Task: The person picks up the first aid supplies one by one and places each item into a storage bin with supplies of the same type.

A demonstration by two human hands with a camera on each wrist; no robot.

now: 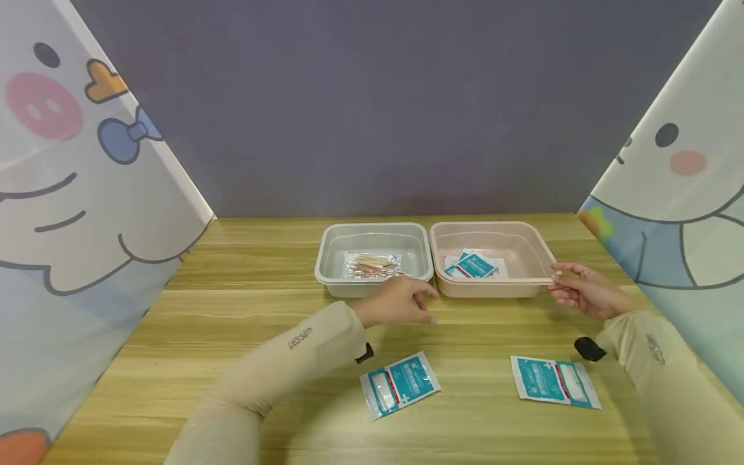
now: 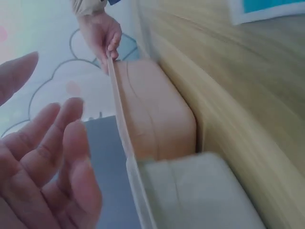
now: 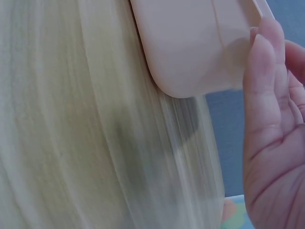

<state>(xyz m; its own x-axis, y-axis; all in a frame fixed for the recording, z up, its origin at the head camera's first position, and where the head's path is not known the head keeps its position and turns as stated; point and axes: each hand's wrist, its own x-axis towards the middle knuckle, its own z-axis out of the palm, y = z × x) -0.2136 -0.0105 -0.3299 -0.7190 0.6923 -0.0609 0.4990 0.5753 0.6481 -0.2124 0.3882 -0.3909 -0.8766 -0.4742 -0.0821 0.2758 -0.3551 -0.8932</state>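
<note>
My right hand (image 1: 587, 290) pinches the rim of the pink plastic basin (image 1: 488, 289) at its front right corner. In the right wrist view, the fingers (image 3: 267, 81) lie along the basin's edge. My left hand (image 1: 398, 300) hangs relaxed in front of the grey basin (image 1: 343, 288), fingers loosely bent around nothing. Inside the pink basin lie several teal-and-white packets (image 1: 473, 265). The grey basin holds clear bags of thin wooden sticks (image 1: 372, 263). The two basins stand side by side, rims close together.
One teal-and-white packet (image 1: 401, 385) lies on the wooden table (image 1: 244, 361) below my left hand. Another packet (image 1: 555, 382) is near my right forearm. A dark grey panel (image 1: 383, 116) rises behind the table, with cartoon-printed panels (image 1: 87, 213) at both sides.
</note>
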